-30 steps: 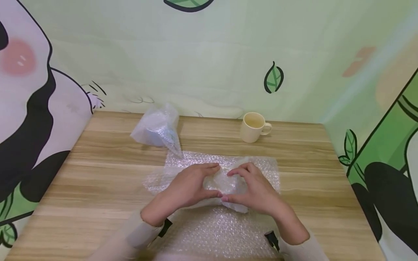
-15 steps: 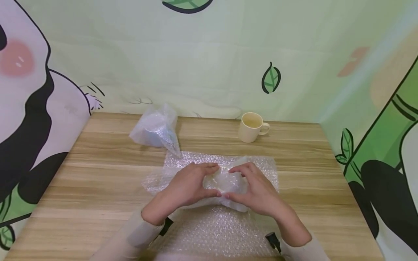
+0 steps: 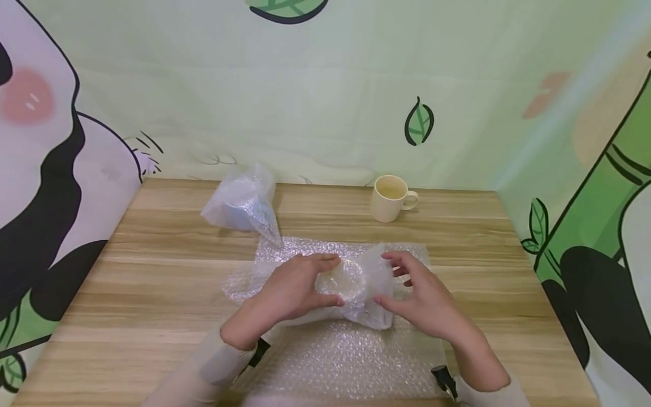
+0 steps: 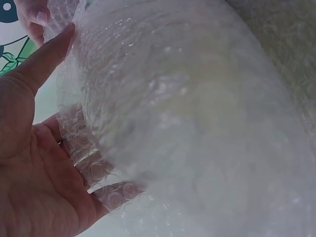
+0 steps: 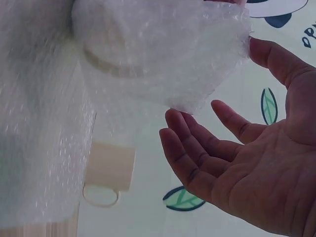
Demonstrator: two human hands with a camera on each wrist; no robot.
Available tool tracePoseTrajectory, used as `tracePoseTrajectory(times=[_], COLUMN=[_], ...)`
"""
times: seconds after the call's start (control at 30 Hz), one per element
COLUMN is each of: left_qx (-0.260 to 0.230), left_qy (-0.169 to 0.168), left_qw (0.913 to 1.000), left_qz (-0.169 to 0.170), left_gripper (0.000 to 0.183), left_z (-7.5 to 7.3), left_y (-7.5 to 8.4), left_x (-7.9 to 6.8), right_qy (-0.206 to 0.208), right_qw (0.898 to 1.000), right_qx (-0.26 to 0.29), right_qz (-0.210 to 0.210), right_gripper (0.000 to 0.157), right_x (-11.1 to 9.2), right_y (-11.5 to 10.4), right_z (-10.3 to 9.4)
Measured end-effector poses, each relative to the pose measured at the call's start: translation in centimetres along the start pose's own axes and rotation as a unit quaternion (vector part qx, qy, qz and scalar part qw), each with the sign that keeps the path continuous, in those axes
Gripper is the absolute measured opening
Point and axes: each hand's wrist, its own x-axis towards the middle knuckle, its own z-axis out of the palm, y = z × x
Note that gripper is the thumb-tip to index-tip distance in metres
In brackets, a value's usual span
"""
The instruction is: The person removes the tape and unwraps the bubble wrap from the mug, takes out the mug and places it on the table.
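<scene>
At the table's middle stands a bubble-wrapped cup (image 3: 346, 280); a pale round rim shows faintly through the plastic. My left hand (image 3: 297, 288) holds its left side, with thumb and fingers bent around the wrap. In the left wrist view, the fingertips (image 4: 123, 192) lie behind the clear film. My right hand (image 3: 422, 297) is spread beside the loose right end of the wrap, its thumb and fingertips right at the film's edge. The right wrist view shows these fingers (image 5: 197, 153) relaxed, with the wrap's corner at their tips. A flat bubble wrap sheet (image 3: 335, 362) lies underneath.
A cream mug (image 3: 389, 199) stands at the table's back right, handle to the right. A bluish object in a bubble wrap bundle (image 3: 244, 203) sits at the back left. The wooden table (image 3: 168, 271) meets a printed cloth backdrop (image 3: 325, 102) behind.
My right hand has moved to the right, away from the wrapped cup's rim, to the wrap's loose end. The round rim now shows more. My left hand stays in place.
</scene>
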Motion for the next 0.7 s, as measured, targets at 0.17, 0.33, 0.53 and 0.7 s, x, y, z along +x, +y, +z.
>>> tracePoseTrajectory(times=[0.17, 0.33, 0.53, 0.7], left_qx=[-0.002, -0.002, -0.006, -0.004], left_qy=[-0.006, -0.013, -0.016, -0.014], left_qw=[1.0000, 0.9998, 0.9997, 0.9998], left_qz=[-0.008, -0.017, -0.017, -0.017], left_gripper=[0.080, 0.081, 0.081, 0.082], left_z=[0.0, -0.1, -0.1, -0.1], left_y=[0.0, 0.0, 0.0, -0.1], left_x=[0.0, 0.0, 0.0, 0.0], right_qy=[-0.004, -0.007, -0.012, -0.012], right_qw=[1.000, 1.000, 1.000, 0.999], right_qx=[0.015, 0.016, 0.009, 0.011], right_qz=[0.017, 0.022, 0.025, 0.052], right_gripper=[0.079, 0.083, 0.081, 0.079], right_x=[-0.6, -1.1, -1.6, -1.9], right_y=[0.7, 1.3, 1.9, 2.6], right_z=[-0.9, -1.8, -2.3, -2.6])
